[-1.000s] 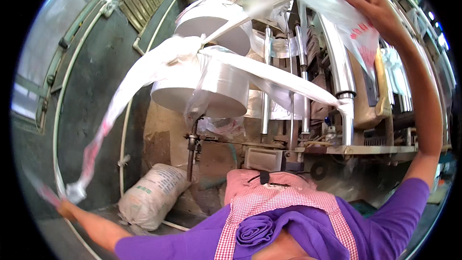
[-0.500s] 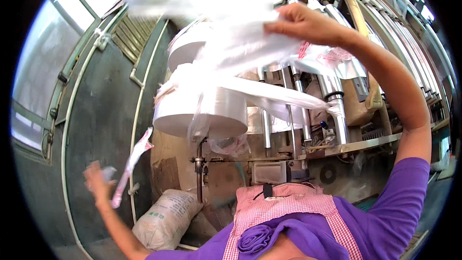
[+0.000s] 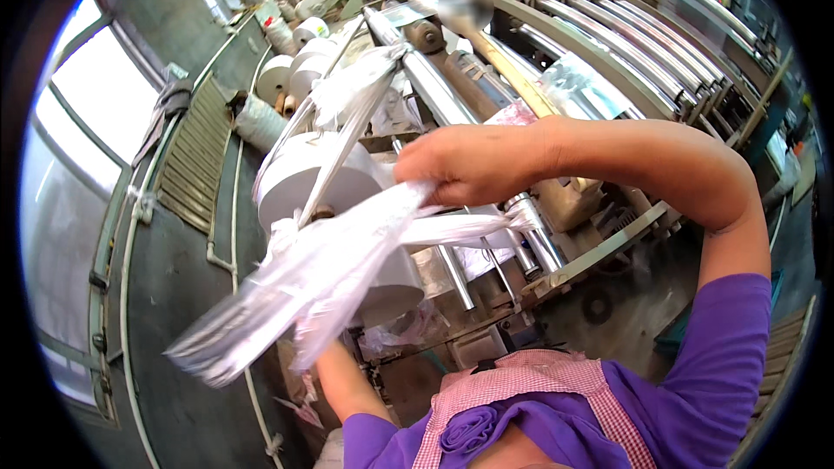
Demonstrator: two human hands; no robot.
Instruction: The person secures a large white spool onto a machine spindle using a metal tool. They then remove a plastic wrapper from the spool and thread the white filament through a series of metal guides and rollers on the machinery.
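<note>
My right hand (image 3: 473, 167) is closed on a bunched piece of thin, translucent plastic film (image 3: 334, 260), which trails down to the left. Only the forearm of my left arm (image 3: 347, 386) shows; the hand is hidden behind that film, so its fingers cannot be read. Just beyond the film sits a big white roll (image 3: 304, 175), and a second white roll (image 3: 395, 287) is partly covered by it. A twisted strip of film (image 3: 460, 228) runs from the lower roll to a metal roller (image 3: 539, 239). More film (image 3: 356, 87) stretches up to a long roller.
At right stands a machine frame with several shiny rollers (image 3: 625, 30) and a wooden bar (image 3: 512, 69). A wall with pipes (image 3: 130, 295) and a radiator (image 3: 187, 156) lines the left. Further white rolls (image 3: 308, 65) and a sack (image 3: 261, 122) lie farther back.
My right hand has come down and left with the film. My left hand has moved inward from the far left, behind the film. The view has shifted, showing more of the room.
</note>
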